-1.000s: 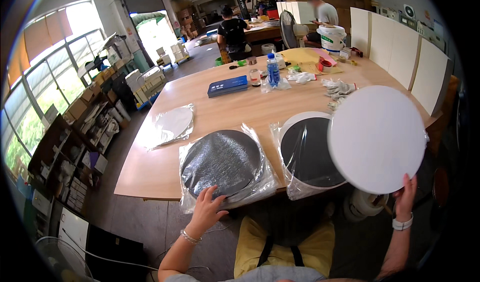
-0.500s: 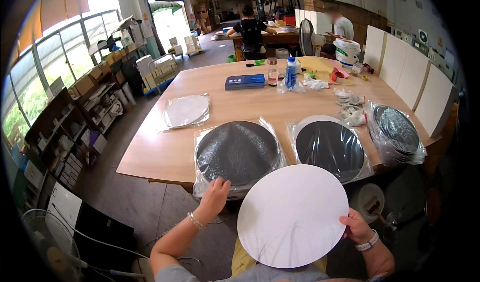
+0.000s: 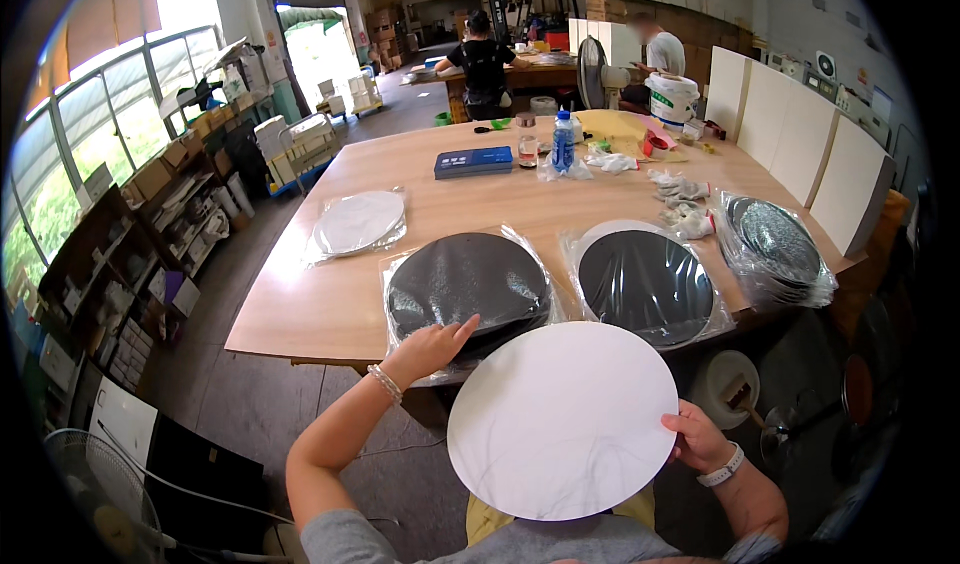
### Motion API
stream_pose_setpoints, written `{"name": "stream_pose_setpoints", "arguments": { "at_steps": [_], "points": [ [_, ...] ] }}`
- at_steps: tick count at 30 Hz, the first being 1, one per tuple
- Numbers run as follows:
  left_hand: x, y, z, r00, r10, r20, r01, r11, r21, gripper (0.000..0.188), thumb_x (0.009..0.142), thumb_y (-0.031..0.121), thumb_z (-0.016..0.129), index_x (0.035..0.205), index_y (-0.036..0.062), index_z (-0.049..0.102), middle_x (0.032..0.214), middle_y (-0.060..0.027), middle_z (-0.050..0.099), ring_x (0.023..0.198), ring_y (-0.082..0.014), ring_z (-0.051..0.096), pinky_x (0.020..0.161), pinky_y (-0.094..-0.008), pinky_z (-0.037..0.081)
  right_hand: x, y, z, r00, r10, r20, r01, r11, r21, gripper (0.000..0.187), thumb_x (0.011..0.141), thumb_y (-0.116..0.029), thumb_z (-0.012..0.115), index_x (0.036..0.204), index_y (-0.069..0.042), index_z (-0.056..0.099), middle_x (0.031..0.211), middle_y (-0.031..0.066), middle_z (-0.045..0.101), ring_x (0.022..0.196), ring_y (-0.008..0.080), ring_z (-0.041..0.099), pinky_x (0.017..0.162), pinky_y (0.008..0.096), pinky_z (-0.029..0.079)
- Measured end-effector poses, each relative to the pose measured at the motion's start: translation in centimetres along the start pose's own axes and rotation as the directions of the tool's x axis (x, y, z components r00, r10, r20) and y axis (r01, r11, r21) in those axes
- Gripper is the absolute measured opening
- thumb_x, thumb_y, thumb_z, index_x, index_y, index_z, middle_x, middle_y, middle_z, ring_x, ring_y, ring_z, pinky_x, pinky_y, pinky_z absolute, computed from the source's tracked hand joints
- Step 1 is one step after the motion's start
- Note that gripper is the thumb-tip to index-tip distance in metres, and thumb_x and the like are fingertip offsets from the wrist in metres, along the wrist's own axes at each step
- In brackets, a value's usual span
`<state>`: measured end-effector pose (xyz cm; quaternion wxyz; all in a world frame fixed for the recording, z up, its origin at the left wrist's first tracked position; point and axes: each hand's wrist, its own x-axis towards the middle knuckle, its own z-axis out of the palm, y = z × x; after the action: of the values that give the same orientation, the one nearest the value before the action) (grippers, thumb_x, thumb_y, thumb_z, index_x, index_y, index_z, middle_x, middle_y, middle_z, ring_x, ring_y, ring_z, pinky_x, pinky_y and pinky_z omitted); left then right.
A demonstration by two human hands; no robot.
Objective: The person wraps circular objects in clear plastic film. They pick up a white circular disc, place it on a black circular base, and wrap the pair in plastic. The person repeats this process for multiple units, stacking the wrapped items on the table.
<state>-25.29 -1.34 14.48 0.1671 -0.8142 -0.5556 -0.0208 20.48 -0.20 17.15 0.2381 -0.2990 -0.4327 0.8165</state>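
White round disc (image 3: 563,421) grasped by right hand (image 3: 700,439), before near edge of pale wooden worktop (image 3: 285,309), left hand (image 3: 432,352) at black round disc (image 3: 465,276) in clear plastic bag (image 3: 519,236) along that edge, fingers' grip unclear, wooden-handled brush (image 3: 740,395) across white round bucket (image 3: 713,376) below

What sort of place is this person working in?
Probably a workshop or small factory: a big worktable holds plastic-wrapped discs, crowded shelves stand along the left, and what looks like a forklift stands at the back.
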Motion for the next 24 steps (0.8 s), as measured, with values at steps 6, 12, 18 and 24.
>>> {"name": "stream_pose_setpoints", "arguments": {
  "at_steps": [6,12,18,24],
  "points": [
    [0.7,0.8,-2.8,0.997,-0.056,0.057,0.057,0.998,-0.031,0.062,0.084,0.006,0.048,0.14,-0.002,0.024,0.073,-0.009,0.059,0.058,-0.022,0.062,0.046,-0.033,0.049,2.2,0.1,1.6,1.0,-0.019,-0.013,0.02,0.996,0.082,0.019,0.094,-0.016,0.048,0.106,-0.003,0.053,0.079,0.0013,0.059,0.055,0.0067,0.05,0.049,0.0193,0.042],
    [-1.8,1.4,-1.7,0.937,-0.256,-0.236,0.208,0.955,-0.21,0.058,0.081,0.013,0.054,0.136,0.007,0.036,0.096,-0.0138,0.062,0.088,-0.0281,0.061,0.072,-0.0424,0.051,4.4,2.6,2.1,0.99,0.023,-0.136,0.004,0.981,0.195,0.017,0.093,-0.018,0.05,0.105,-0.006,0.053,0.076,0.0014,0.059,0.054,0.0086,0.053,0.05,0.0237,0.048],
    [-7.9,5.0,0.5,0.478,-0.874,0.089,0.832,0.417,-0.367,0.036,0.082,0.025,0.061,0.11,0.0034,0.056,0.083,-0.0135,0.064,0.076,-0.0314,0.063,0.068,-0.0409,0.051,3.9,3.1,3.3,0.979,0.023,-0.203,0.008,0.989,0.15,0.017,0.094,-0.019,0.049,0.106,-0.006,0.05,0.08,0.0048,0.061,0.057,0.0118,0.057,0.05,0.0266,0.051],
    [-8.7,7.4,4.8,0.446,-0.816,0.368,0.241,-0.286,-0.927,0.026,0.089,0.025,0.058,0.074,0.0032,0.058,0.055,0.0,0.055,0.045,-0.0083,0.048,0.04,-0.0251,0.036,4.3,4.0,6.1,0.972,0.089,-0.217,-0.074,0.994,0.08,0.019,0.096,-0.019,0.047,0.109,-0.006,0.047,0.085,0.0075,0.061,0.064,0.0159,0.061,0.057,0.0312,0.056]
  ]
}}
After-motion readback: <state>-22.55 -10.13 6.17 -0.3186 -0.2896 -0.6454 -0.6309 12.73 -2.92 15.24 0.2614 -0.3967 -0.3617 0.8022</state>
